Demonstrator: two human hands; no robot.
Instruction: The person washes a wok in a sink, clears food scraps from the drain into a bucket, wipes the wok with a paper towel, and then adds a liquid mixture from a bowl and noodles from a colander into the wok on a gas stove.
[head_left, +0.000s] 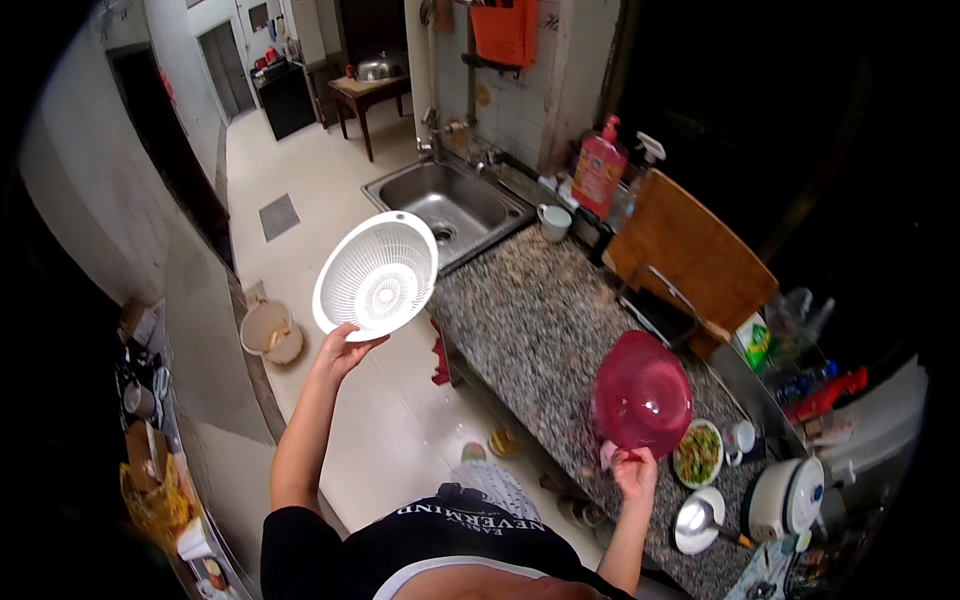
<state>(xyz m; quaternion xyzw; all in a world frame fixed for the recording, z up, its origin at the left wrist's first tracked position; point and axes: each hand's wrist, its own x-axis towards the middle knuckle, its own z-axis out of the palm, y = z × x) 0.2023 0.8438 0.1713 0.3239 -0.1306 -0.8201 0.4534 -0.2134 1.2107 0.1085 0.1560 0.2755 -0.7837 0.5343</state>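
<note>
My left hand (348, 346) grips the near rim of a white plastic colander (385, 285), held tilted in the air to the left of the counter and short of the sink. My right hand (634, 470) holds a red plastic basin (645, 390) by its near edge, over the granite counter; whether it touches the counter I cannot tell. A pink cloth-like bit (607, 455) shows beside my right fingers. Just right of the basin stands a bowl of chopped green and reddish food (698, 455). The fingers under the colander's rim are partly hidden.
A steel sink (450, 205) is set at the counter's far end. Along the wall stand a white cup (554, 222), a pink pump bottle (599, 170) and a leaning wooden cutting board (690, 255). Nearer are a plate with a ladle (699, 520) and a white cooker (787, 498). A bucket (271, 332) is on the floor.
</note>
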